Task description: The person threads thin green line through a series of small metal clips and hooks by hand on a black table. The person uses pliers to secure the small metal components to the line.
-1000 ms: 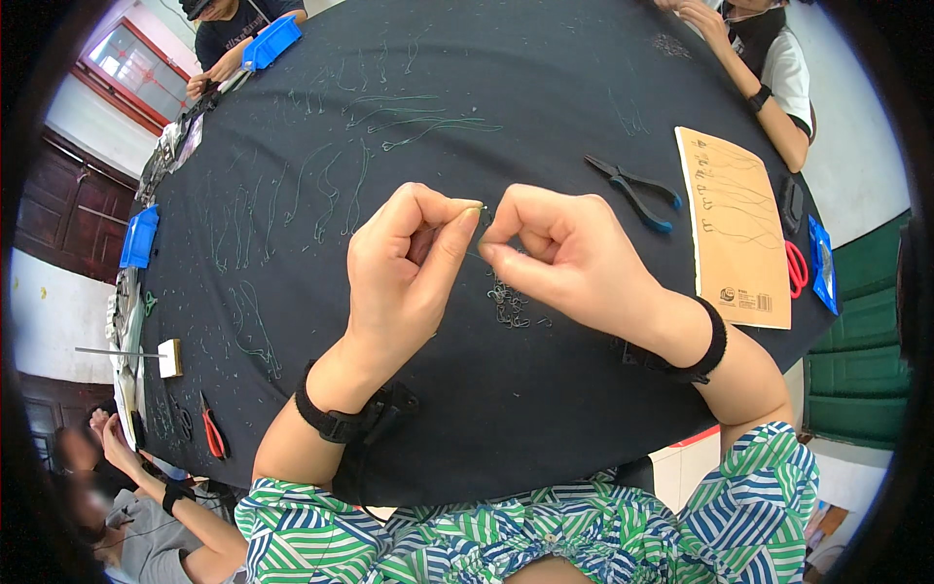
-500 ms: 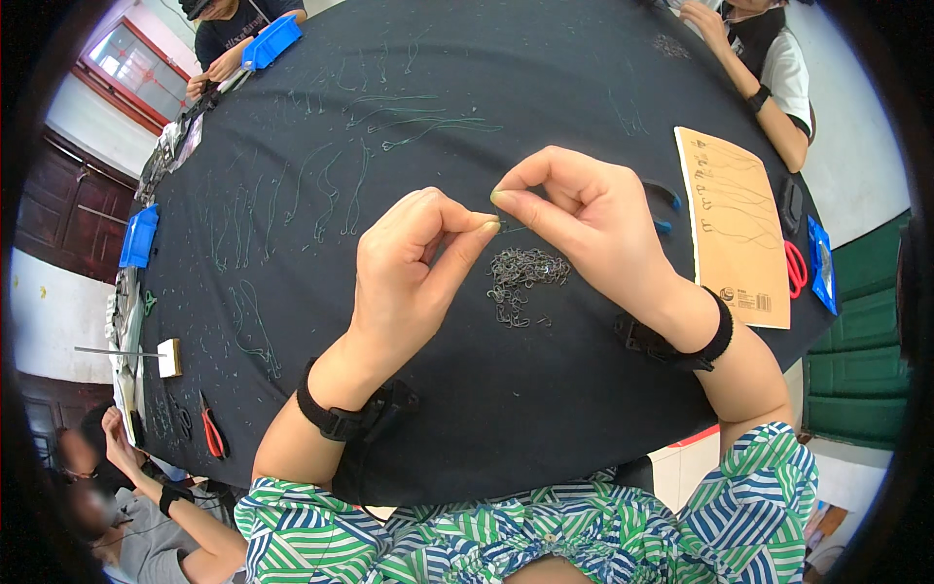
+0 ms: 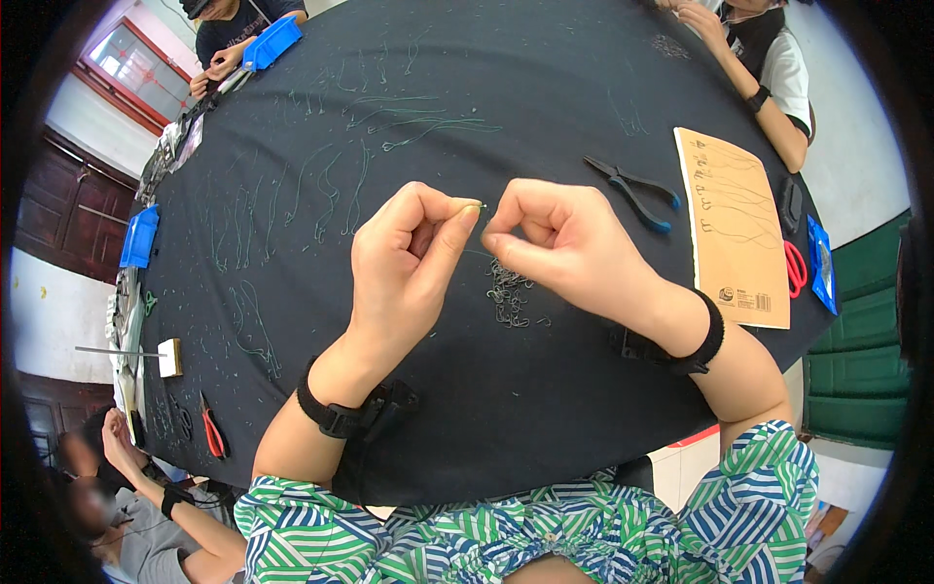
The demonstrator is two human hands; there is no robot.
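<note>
Thumb and forefinger of my left hand (image 3: pixel 404 258) are pinched together, with a tiny bit of green line (image 3: pixel 484 205) showing at their tips. Just right of it, my right hand (image 3: pixel 574 234) is also closed in a pinch. Whatever its fingertips hold is too small to make out. A faint stretch of green line runs below the gap between the hands. Under and beside my right hand lies a pile of small dark metal hooks (image 3: pixel 508 304), partly covered by that hand. Both hands are raised above the black cloth (image 3: pixel 545 409).
Blue-handled pliers (image 3: pixel 637 195) and a tan paper pad (image 3: pixel 739 243) with drawn hooks lie to the right, near red-handled scissors (image 3: pixel 796 270). Green line pieces (image 3: pixel 326 200) spread across the left. Red pliers (image 3: pixel 211 428) lie near the left edge. Other people sit around the table.
My right hand has moved left and down, covering part of the hook pile and uncovering the blue-handled pliers. My left hand has shifted slightly left and up.
</note>
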